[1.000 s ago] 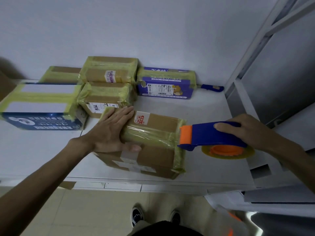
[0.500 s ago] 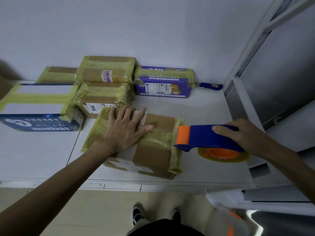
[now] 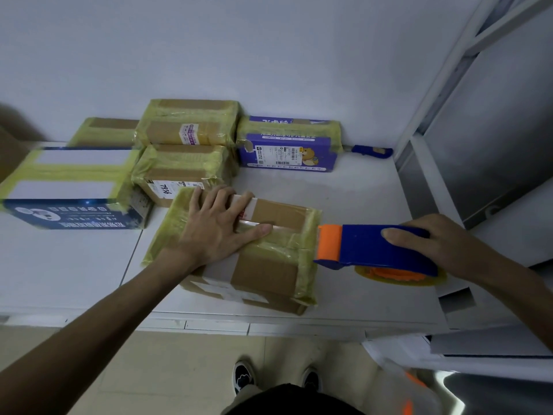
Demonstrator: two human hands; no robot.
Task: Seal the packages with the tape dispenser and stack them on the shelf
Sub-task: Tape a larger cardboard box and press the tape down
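You are pressing your left hand, fingers spread flat, on the package near the bench's front edge. Your right hand, fingers curled round the tape dispenser, is holding its orange nose at the package's right end. Tape is already covering this package, so I judge sealing nearly finished and stacking among the sealed packages by the wall remaining. Open bench is lying behind the dispenser.

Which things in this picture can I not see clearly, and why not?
Head view:
Label on the cardboard box: partly covered by the left hand.
Tape roll: mostly under the tape dispenser, gripped by the right hand.
Print on the purple box: too small.
Blue handle: its other end behind that box.
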